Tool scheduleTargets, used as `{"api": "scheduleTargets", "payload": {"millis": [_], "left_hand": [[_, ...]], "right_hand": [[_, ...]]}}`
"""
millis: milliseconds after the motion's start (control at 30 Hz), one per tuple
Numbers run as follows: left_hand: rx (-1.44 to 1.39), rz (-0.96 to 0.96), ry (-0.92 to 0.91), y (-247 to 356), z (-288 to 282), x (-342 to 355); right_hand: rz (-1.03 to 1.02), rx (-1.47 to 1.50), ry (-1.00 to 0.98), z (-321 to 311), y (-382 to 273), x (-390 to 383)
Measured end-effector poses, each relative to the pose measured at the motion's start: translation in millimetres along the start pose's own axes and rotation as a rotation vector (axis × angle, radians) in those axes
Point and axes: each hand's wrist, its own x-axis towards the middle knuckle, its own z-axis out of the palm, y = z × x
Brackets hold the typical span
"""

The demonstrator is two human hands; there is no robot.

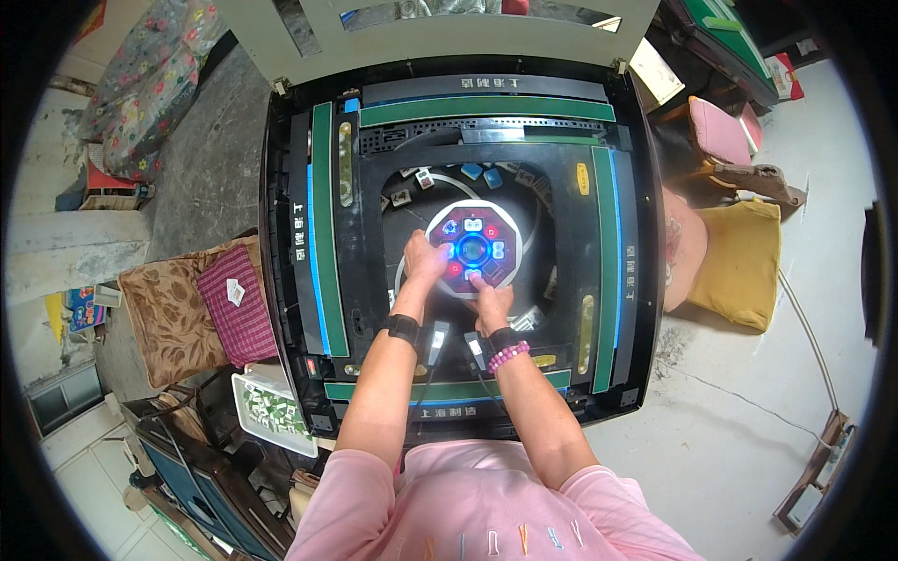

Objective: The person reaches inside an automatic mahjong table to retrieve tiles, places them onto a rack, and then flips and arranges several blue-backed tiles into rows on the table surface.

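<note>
Reaching from six o'clock, left hand [424, 259] and right hand [492, 305] hold the disc [474, 248] at nine and six o'clock, thumbs atop; octagonal, white-rimmed, glowing blue, it's mid-table [573, 248]

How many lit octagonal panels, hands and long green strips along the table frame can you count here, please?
Octagonal panel: 1
Hands: 2 (left hand, right hand)
Green strips: 4 (far strip, left strip, right strip, near strip)
Total: 7
</note>
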Motion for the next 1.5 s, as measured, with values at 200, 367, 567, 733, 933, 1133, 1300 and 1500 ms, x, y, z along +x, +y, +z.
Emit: {"api": "scheduleTargets", "payload": {"millis": [200, 367, 567, 733, 933, 1133, 1300, 1500], "left_hand": [[0.046, -0.019, 0.007, 5, -3, -2], [0.041, -0.041, -0.018, 8, -6, -3], [0.061, -0.059, -0.046, 10, -8, -3], [0.081, -0.067, -0.048, 12, -10, -5], [0.081, -0.068, -0.049, 13, -9, -6], [0.066, -0.088, -0.052, 15, -10, -7], [0.083, -0.077, -0.053, 13, -9, -5], [0.090, -0.072, -0.043, 12, -9, -6]], "right_hand": [[0.013, -0.007, 0.008, -2, 3, 4], [-0.014, -0.024, -0.013, -7, 14, 18], [-0.055, -0.050, 0.028, -4, 15, 16], [-0.021, -0.059, 0.037, -2, 8, 8], [-0.018, -0.055, 0.032, -2, 7, 8], [-0.022, -0.049, 0.033, -1, 6, 7], [-0.015, -0.031, 0.020, -2, 7, 8], [-0.038, -0.027, 0.019, 0, 3, 2]]}}
